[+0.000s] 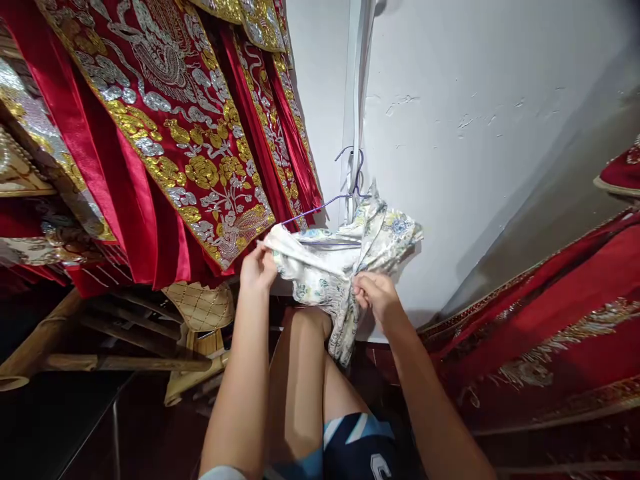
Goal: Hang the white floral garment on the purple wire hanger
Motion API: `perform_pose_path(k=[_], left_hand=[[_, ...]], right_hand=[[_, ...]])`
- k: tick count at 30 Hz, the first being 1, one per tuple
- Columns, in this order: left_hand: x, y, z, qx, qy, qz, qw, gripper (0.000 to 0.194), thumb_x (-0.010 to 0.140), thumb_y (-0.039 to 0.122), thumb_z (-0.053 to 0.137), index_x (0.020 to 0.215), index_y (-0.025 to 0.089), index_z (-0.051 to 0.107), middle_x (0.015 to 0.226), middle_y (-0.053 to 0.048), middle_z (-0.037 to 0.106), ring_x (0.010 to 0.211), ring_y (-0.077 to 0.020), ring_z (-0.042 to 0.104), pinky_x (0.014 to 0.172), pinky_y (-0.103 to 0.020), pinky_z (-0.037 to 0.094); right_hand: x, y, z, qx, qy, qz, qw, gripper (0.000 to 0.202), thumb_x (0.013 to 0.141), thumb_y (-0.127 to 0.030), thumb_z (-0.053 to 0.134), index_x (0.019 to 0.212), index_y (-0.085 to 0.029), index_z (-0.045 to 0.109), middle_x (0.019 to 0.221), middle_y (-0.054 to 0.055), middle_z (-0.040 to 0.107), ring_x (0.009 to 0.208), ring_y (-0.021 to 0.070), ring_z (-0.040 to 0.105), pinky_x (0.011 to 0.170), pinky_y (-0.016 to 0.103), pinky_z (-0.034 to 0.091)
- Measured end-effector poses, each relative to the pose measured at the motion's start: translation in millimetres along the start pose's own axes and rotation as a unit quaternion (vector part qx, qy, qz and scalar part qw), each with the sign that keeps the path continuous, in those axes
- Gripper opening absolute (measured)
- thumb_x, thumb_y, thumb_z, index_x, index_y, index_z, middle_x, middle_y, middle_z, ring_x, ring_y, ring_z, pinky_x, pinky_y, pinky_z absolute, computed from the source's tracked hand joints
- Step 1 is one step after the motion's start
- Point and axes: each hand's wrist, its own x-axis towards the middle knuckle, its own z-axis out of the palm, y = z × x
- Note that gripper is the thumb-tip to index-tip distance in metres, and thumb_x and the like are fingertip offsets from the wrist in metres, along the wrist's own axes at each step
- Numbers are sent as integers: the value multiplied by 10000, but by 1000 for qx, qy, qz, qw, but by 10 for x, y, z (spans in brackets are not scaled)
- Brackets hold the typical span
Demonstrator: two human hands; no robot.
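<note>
Head view, looking down along both forearms. Left hand (259, 268) pinches the left shoulder edge of a pale floral garment (334, 257), fingers closed on the fabric. Right hand (376, 293) grips the same garment at its front, near the middle, fingers curled into the cloth. Hands are apart, garment stretched between them.

Garment is white/cream with blue-green flower print, short, bunched up; a strip of it hangs down between the hands toward the person's raised knee (305, 347). It sits on a thin purple wire hanger (320, 208), one hanger arm showing to the left above the fabric, hook (356, 167) up by a white vertical pipe (356, 93) on the wall. Cannot tell what the hook catches on.

White wall (475, 120) directly behind garment, with scuffs in the paint.

Left of the garment: red satin robes (165, 127) with heavy gold and silver embroidery, hanging close, lowest corner just beside the left hand. Below them a gold woven bag or basket (200, 305) and bamboo-like poles (60, 347), dark floor underneath.

Right side: more red embroidered fabric (560, 313) lying slanted, gold trim along the edge. Small red piece (623, 170) at far right edge.

Bottom centre: person's dark blue and white shorts (360, 447).
</note>
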Motion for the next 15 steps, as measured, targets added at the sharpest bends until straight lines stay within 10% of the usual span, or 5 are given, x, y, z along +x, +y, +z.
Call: perform_pose_path(k=[4,9,15], left_hand=[[-496,-569,-260,-21,31,-108,993,328,976,65,331,713,166,498,588,12,554,557,-93,569,667,-240,516],[-1115,-1146,-328,-46,-42,-148,987,68,850,218,648,856,161,612,902,-56,692,843,-131,675,807,-240,517],[-1631,-1054,-94,81,-180,-68,978,320,856,498,650,918,190,588,930,-56,640,868,-188,625,830,-319,504]], right_hand=[[-293,134,161,71,15,9,997,280,807,-336,566,563,-203,533,435,-40,431,426,99,349,453,247,232],[-623,437,-127,47,44,46,997,379,783,-360,599,460,-224,454,379,-54,322,389,96,235,445,267,178],[-633,556,-390,-55,65,73,994,373,856,-496,589,602,-224,595,511,-9,509,485,151,413,514,307,353]])
